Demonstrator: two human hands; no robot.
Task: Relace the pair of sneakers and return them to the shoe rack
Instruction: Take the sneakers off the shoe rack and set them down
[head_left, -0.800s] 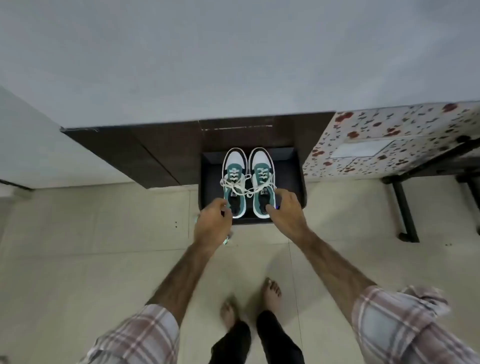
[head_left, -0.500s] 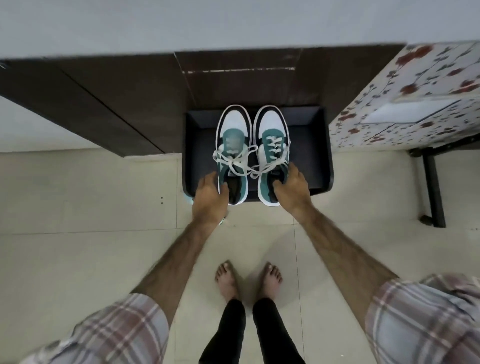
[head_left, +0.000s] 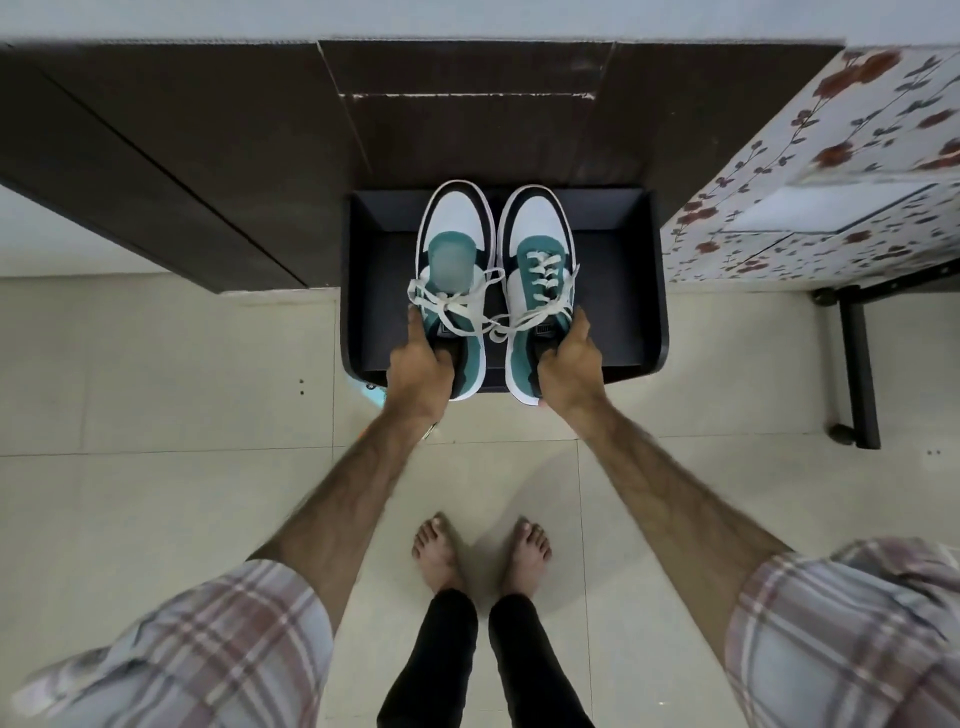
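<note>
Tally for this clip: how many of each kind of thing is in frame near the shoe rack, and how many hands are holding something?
Sneakers: 2 (left sneaker, right sneaker)
Hands gripping a sneaker: 2 (left hand, right hand)
Shoe rack tray: 1 (shoe rack)
Dark cabinet: 1 (cabinet)
Floral-covered table: 1 (table)
Bare feet: 2
Total: 9

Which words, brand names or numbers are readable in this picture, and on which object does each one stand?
Nothing can be read with certainty.
Left sneaker: a small dark tongue label under the laces, held by the left hand; too blurred to read.
Right sneaker: a dark tongue label with pale letters, beside the right hand; too blurred to read.
Shoe rack, floral cover: no text visible.
</note>
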